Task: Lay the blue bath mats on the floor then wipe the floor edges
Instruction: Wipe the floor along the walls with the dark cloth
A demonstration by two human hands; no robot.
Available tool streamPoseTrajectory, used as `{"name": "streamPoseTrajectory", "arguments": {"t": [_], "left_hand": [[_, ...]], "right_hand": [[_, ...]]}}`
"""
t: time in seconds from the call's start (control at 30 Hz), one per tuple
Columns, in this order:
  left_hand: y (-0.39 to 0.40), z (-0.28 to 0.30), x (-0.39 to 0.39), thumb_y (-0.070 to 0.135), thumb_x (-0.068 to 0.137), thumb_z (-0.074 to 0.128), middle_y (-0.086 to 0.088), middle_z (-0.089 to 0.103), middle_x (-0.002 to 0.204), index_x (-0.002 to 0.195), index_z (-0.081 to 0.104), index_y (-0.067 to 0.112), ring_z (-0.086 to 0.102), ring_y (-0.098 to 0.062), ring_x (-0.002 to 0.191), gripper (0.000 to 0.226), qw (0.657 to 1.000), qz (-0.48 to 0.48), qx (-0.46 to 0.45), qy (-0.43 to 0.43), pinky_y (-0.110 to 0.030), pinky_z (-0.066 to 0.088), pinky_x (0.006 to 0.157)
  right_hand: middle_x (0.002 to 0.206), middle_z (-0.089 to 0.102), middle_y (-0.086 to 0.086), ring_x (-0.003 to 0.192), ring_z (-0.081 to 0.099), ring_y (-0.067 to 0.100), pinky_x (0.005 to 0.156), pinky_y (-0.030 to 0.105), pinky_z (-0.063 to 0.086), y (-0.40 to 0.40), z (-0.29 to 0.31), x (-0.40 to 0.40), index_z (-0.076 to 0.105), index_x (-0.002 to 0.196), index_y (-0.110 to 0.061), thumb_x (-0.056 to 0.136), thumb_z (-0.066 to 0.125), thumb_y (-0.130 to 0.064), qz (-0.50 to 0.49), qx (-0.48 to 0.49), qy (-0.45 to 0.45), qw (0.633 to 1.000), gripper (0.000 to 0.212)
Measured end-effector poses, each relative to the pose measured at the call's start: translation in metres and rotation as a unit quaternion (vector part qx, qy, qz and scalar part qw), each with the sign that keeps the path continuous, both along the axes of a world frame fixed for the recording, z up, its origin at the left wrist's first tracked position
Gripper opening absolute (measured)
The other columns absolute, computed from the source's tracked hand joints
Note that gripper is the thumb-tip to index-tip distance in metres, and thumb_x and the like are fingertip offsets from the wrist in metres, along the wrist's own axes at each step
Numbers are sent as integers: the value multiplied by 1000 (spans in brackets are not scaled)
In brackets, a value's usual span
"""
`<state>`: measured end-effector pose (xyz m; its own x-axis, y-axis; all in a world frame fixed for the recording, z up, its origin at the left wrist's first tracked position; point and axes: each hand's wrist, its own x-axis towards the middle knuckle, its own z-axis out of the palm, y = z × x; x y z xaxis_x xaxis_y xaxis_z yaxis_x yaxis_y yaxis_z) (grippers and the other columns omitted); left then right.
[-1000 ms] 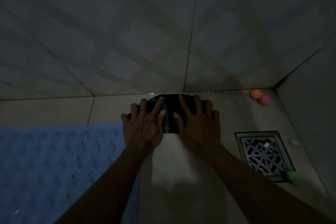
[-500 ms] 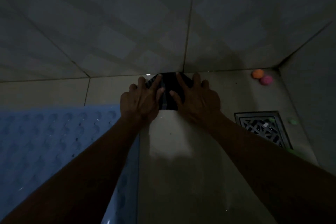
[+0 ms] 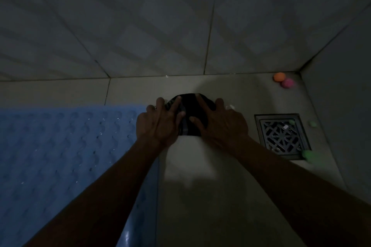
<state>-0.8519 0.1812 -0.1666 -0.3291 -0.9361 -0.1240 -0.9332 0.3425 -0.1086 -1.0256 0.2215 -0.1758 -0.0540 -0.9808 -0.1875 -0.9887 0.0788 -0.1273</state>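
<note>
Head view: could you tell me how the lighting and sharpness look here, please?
Head view: very dim; a pale light patch on the floor around the hands' cloth; the green ball by the drain is blurred; straight wall joints bow from wide-angle distortion.

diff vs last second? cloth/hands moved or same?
Both hands, left hand and right hand, pushed the dark cloth up against the wall edge half a second ago, then drew it back toward the person; a strip of bare floor now shows between cloth and wall. Nothing picked up or released: palms still flat on it. Blue mat, drain and the small balls unchanged.
</note>
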Motion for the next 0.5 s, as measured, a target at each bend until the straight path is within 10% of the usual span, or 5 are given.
{"name": "streamPoseTrajectory", "arguments": {"t": [0.5], "left_hand": [[72,3,26,58,103,23,-9,48,132,157,21,37,57,-31,102,58,999,12,39,32,-35,33,62]], "right_hand": [[126,51,17,86,63,34,64,33,34,70,14,23,-6,155,-46,92,24,-76,-2,34,27,999,76]]}}
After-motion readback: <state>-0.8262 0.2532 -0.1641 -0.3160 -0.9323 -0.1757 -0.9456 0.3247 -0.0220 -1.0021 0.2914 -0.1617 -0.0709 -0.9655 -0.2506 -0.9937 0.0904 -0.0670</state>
